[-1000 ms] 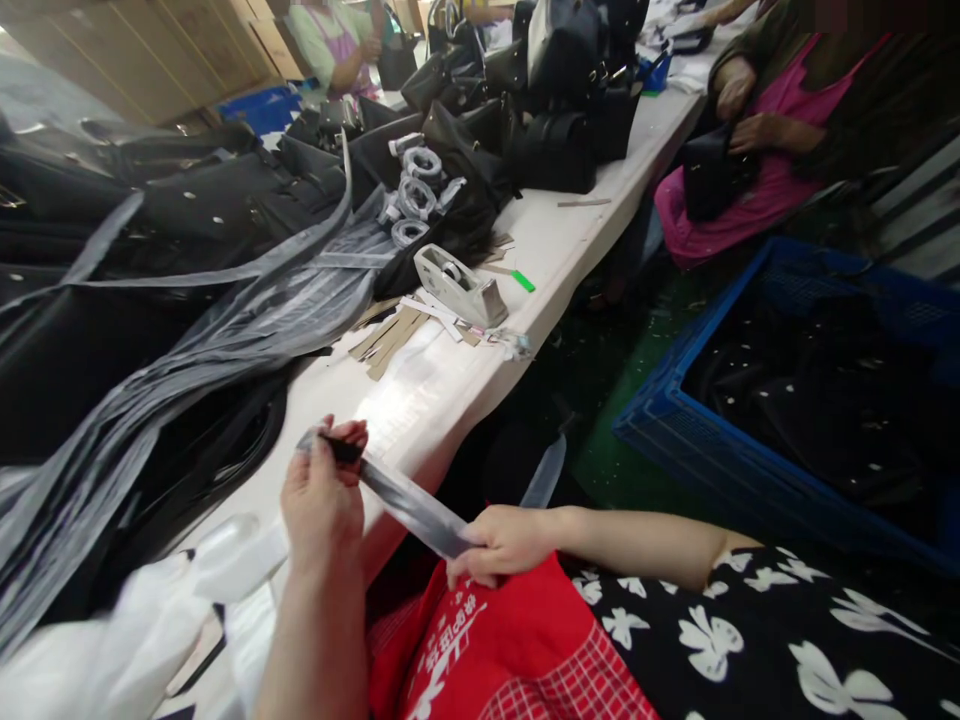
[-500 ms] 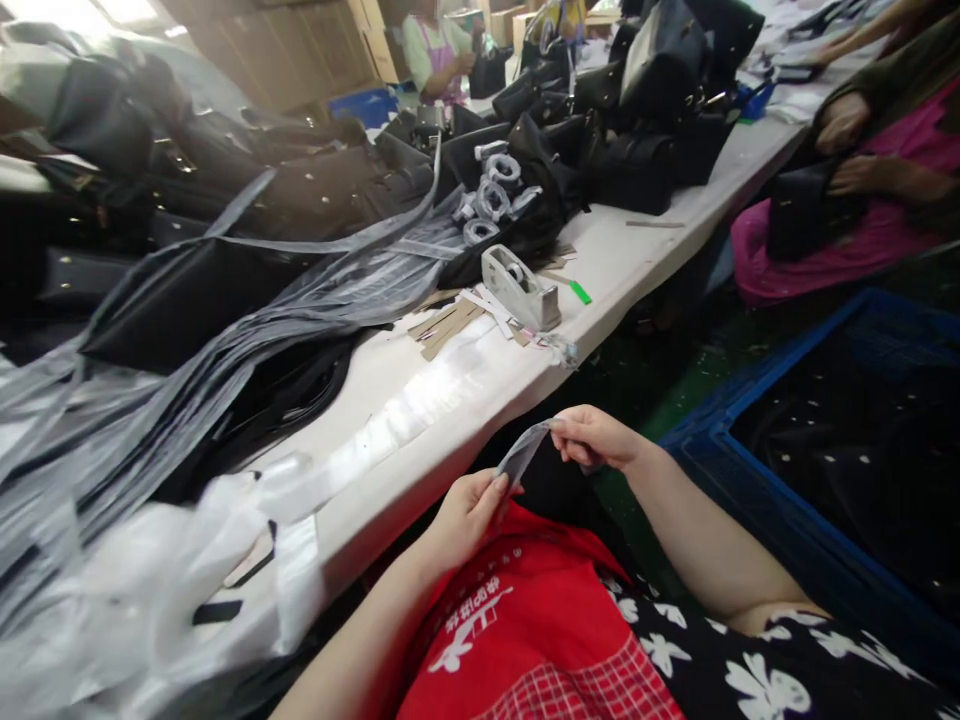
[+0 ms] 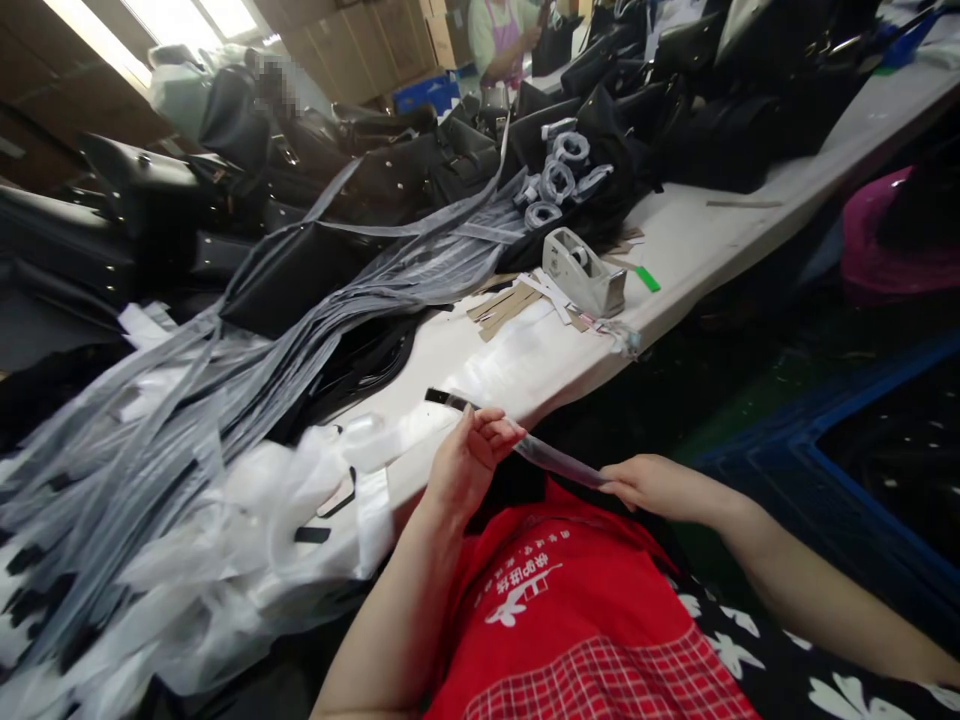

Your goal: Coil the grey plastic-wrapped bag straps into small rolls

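A dark strap in clear plastic wrap (image 3: 559, 462) stretches between my two hands, just off the table's front edge. My left hand (image 3: 476, 455) is closed on it with the palm turned up and the fingers curled. Past my left thumb sticks out a bare black strap end (image 3: 442, 398), over the table. My right hand (image 3: 652, 487) pinches the wrapped part at its other side; whatever lies under those fingers is hidden. On the table to the left lies a long bundle of plastic-wrapped straps (image 3: 375, 290).
A tape dispenser (image 3: 583, 275) stands on the white table (image 3: 720, 235) beside brown card strips (image 3: 506, 308) and a green-handled tool (image 3: 646, 279). Crumpled white plastic (image 3: 247, 510) covers the near left. Black bags (image 3: 720, 140) are heaped behind. A blue crate (image 3: 810, 460) is on the right. Another person (image 3: 499, 40) works at the back.
My hands have moved apart, drawing out a longer length of strap between them. A black strap end now shows beyond my left hand. The view has swung left.
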The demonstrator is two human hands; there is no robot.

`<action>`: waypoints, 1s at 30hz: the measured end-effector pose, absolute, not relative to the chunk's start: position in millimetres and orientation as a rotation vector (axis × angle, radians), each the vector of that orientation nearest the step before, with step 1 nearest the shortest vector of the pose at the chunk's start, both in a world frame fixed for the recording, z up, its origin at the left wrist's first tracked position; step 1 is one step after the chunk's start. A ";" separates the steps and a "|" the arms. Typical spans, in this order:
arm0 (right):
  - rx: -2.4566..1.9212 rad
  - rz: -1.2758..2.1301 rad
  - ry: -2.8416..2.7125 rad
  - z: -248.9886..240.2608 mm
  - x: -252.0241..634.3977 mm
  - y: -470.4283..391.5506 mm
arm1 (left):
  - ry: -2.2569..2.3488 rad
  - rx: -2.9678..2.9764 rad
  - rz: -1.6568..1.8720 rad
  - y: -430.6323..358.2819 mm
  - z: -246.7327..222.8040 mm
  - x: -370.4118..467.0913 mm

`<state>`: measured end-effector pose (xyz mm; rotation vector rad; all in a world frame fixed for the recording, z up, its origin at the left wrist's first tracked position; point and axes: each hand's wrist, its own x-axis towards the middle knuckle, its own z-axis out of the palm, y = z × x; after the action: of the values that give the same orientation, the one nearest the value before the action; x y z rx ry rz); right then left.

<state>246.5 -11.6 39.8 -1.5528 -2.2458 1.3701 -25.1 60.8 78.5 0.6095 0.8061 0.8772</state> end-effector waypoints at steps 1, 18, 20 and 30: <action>-1.574 1.293 -2.272 33.8 246.5 -14.7 | 0.839 0.615 0.879 63.5 78.5 -30.1; -1.514 1.188 -2.081 2.9 250.4 -39.5 | 0.932 2.653 -0.439 73.6 73.8 -4.8; -1.366 1.278 -2.080 9.5 228.2 -36.4 | 0.798 2.635 -0.541 60.0 81.2 13.3; -1.625 0.943 -2.229 -13.7 220.7 -38.6 | 0.964 1.686 -0.427 61.1 89.9 -23.8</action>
<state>220.7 -38.6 -13.7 -1.6253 -2.2288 0.9430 -23.8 61.1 89.9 1.6864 0.9640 -0.4268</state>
